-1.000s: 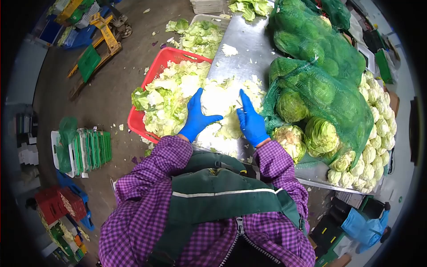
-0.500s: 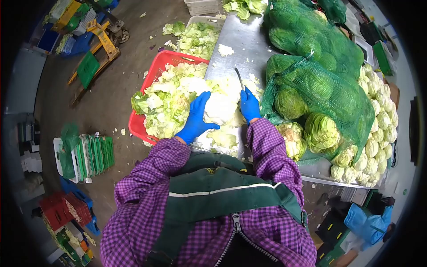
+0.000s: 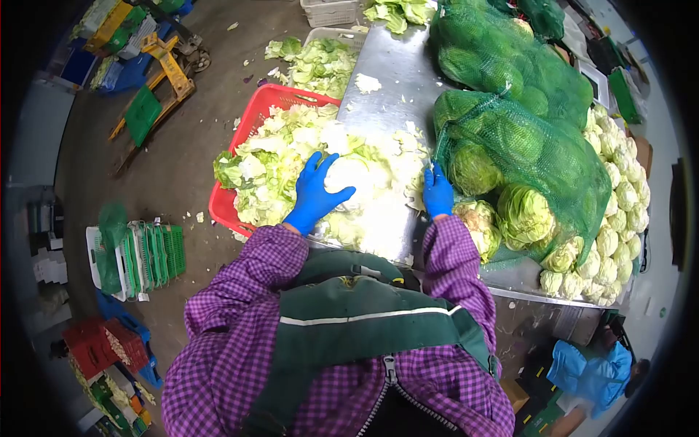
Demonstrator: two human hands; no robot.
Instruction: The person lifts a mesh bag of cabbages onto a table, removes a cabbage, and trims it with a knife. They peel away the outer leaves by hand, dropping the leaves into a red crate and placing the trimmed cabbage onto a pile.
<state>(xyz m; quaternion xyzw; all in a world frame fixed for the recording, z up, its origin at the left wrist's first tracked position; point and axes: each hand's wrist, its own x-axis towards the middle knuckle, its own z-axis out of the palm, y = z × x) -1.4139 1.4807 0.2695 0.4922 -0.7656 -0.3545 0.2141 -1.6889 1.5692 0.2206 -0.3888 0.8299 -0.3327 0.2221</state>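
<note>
Fingers [image 3: 331, 161] of the left hand [image 3: 314, 195] spread wide, thumb apart, against the left side of a pale cabbage head [image 3: 348, 175], which sits among leaf scraps [image 3: 409, 154] near the left edge of the metal table [image 3: 389, 60]. The right hand [image 3: 437, 194] is at the near edge, palm down, just beside a browned cabbage [image 3: 478, 224]; its grip cannot be told. Beyond the left edge, a red basket [image 3: 250, 121] holds leaves. Green net bags [image 3: 539, 149] of cabbages cover the right side, and trimmed heads [image 3: 606, 249] are piled towards the near right corner
</note>
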